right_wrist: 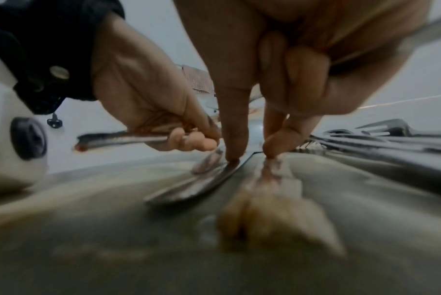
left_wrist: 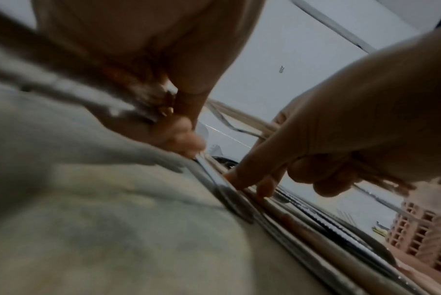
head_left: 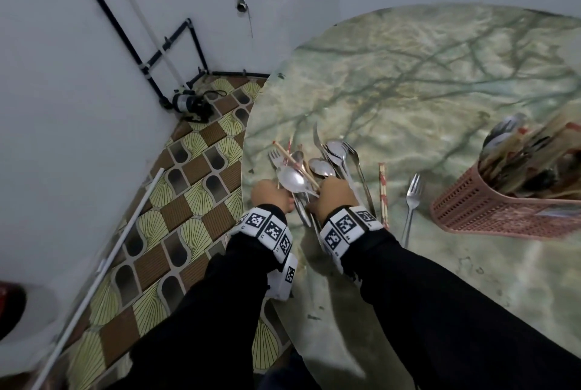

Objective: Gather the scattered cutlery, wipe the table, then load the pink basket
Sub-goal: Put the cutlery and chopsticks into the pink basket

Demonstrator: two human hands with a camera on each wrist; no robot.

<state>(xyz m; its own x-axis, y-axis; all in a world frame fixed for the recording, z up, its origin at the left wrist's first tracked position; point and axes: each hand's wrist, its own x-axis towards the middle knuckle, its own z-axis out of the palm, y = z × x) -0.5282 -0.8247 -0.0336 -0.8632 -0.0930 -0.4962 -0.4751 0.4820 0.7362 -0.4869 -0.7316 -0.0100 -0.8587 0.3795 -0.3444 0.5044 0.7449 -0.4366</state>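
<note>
No brand or readable writing shows anywhere; the only markings are black-and-white square code tags on the white wrist bands. At about 7 o'clock on the round marbled counter, the left hand has its grip clamped on a bundle of metal cutlery handles, fingers curled round them, the sleeve angled up from the lower edge of the head view. Just to its right the right hand also has its grip closed around several handles, while its index finger points straight down with the tip pressing on a utensil lying flat on the counter. The heap of spoons, forks and chopsticks fans out toward 12 o'clock from both hands. Further right lie a pair of chopsticks and a lone fork, apart from the heap. At 3 o'clock the pink basket lies tipped on its side, cutlery already inside.
</note>
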